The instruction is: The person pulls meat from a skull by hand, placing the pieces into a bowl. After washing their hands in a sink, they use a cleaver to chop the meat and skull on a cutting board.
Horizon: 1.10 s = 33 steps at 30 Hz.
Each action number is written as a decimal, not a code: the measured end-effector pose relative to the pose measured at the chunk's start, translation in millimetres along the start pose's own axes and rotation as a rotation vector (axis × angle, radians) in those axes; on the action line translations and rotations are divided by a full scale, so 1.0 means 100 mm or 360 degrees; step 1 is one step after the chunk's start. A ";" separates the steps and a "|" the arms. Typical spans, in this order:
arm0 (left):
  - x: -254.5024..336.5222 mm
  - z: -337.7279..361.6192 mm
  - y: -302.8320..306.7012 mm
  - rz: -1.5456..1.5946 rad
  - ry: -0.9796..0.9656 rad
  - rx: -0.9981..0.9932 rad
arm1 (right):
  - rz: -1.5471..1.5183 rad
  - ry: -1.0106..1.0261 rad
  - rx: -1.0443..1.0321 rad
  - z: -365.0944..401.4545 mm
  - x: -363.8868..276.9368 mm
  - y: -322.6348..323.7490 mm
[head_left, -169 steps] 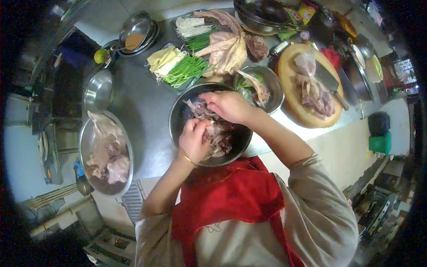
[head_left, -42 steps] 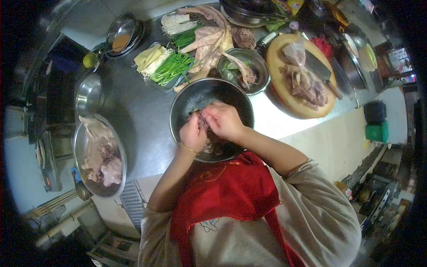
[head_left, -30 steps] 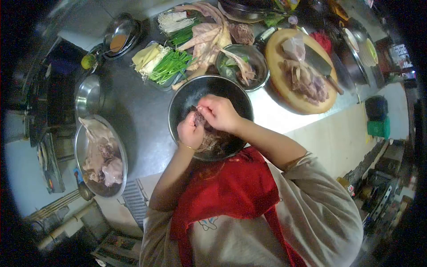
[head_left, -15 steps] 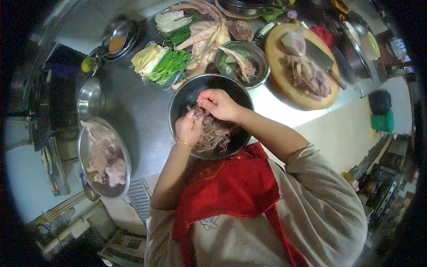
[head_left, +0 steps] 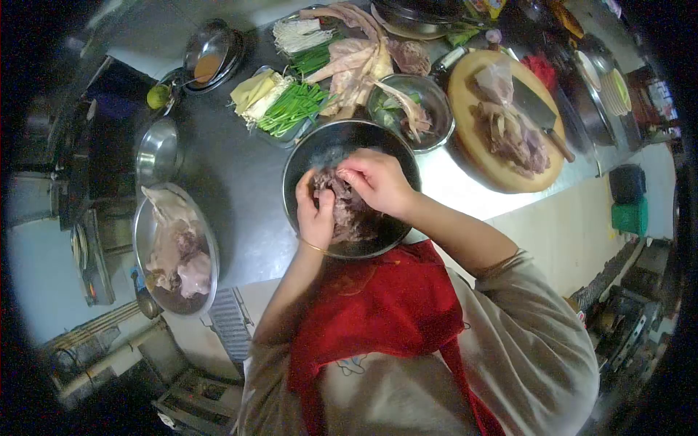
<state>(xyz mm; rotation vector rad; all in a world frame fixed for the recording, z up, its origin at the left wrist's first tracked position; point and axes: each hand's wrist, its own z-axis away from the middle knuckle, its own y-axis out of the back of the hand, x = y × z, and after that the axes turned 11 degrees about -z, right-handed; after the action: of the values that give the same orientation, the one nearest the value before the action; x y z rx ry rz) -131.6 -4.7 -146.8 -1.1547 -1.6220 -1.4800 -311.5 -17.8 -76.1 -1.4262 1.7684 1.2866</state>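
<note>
Left hand (head_left: 315, 215) gripping meat (head_left: 352, 218), right hand (head_left: 381, 183) pinching it, both within the bowl (head_left: 313, 149), probably to contain scraps.

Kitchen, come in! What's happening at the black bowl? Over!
Left hand, right hand: both on meat. Meat inside black bowl. Nothing seen blocking.

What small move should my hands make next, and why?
Perhaps draw your right hand gently away to tear off a strip: it seems to pinch the meat while your left hand is against it, both inside the dark bowl.
</note>
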 end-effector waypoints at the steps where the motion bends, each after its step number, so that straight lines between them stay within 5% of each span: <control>1: 0.09 0.01 0.02 -0.0168 -0.0045 -0.0006 | -0.0003 -0.0002 0.0033 0.02 0.00 -0.02; 4: 0.41 -0.02 0.06 -0.0676 -0.0177 -0.0039 | 0.0059 -0.0015 -0.0035 0.18 0.12 -0.19; 7: -0.19 -0.08 0.04 -0.0121 0.0240 -0.0316 | -0.0053 0.0054 -0.0149 0.32 0.07 -0.28; 8: -0.25 -0.09 0.03 -0.0320 0.0074 -0.0183 | 0.0017 -0.0048 -0.0148 0.32 0.11 -0.22; 11: -0.06 -0.14 0.11 0.0223 0.0423 -0.0278 | 0.0380 0.0030 -0.0003 0.21 0.29 -0.02; 16: 0.02 -0.14 -0.01 -0.0029 0.0263 -0.0215 | 0.0385 -0.0668 -0.0956 0.26 0.69 -0.03; 19: -0.08 -0.14 0.00 0.0070 0.0410 -0.0220 | 0.0226 -0.0388 -0.0654 0.32 0.75 -0.13; 24: -0.03 0.01 0.00 0.0603 0.0458 -0.0167 | 0.0151 -0.0528 -0.0730 0.26 0.75 -0.21; 33: 0.23 0.08 0.12 0.0416 0.0254 -0.0421 | 0.0233 -0.0576 -0.0812 0.25 0.94 -0.35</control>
<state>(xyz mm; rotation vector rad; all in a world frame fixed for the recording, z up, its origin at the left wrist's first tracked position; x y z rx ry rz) -129.0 7.0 -122.0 -1.2991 -1.1450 -1.5993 -311.7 -36.8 -177.7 -1.2144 1.3770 2.0356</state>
